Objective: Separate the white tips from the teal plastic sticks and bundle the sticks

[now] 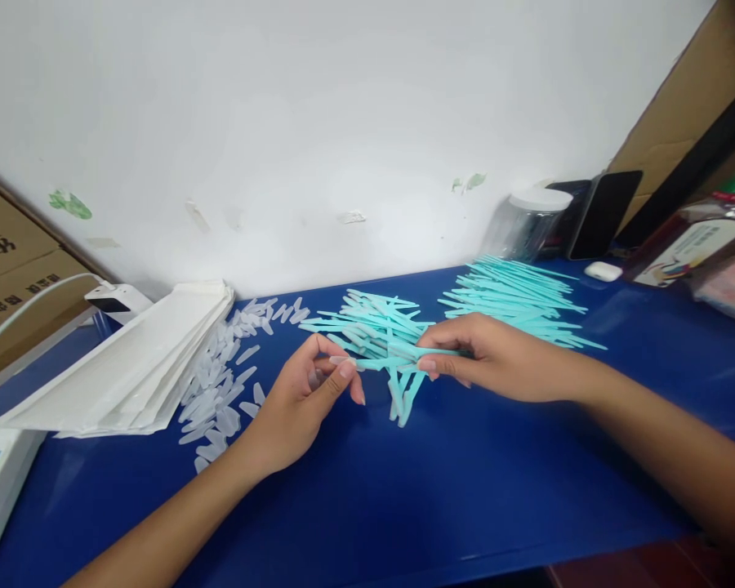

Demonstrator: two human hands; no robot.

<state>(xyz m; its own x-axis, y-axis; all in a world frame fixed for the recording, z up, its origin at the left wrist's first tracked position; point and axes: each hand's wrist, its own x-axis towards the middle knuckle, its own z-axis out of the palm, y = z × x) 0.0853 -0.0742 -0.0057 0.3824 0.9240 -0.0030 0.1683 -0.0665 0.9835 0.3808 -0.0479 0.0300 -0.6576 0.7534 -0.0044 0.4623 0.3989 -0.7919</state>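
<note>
My right hand (459, 351) pinches a slim teal eyebrow razor (380, 363) by its handle end. With thumb and forefinger my left hand (318, 384) grips a small clear plastic cap (341, 360) at the razor's left tip; I cannot tell how far the cap covers the tip. Just behind and below my fingers lies a loose pile of teal razors (373, 314), some pointing toward me. A second pile of teal razors (514, 290) spreads behind my right hand. Many loose clear caps (224, 392) are scattered left of my left hand.
A stack of white paper bags (135, 367) lies on the blue table (367, 506) at left, by a white device with a cable (119, 298). A lidded clear jar (527, 224), phones (603, 214), an earbud case (603, 271) and a bottle (686, 245) stand at right.
</note>
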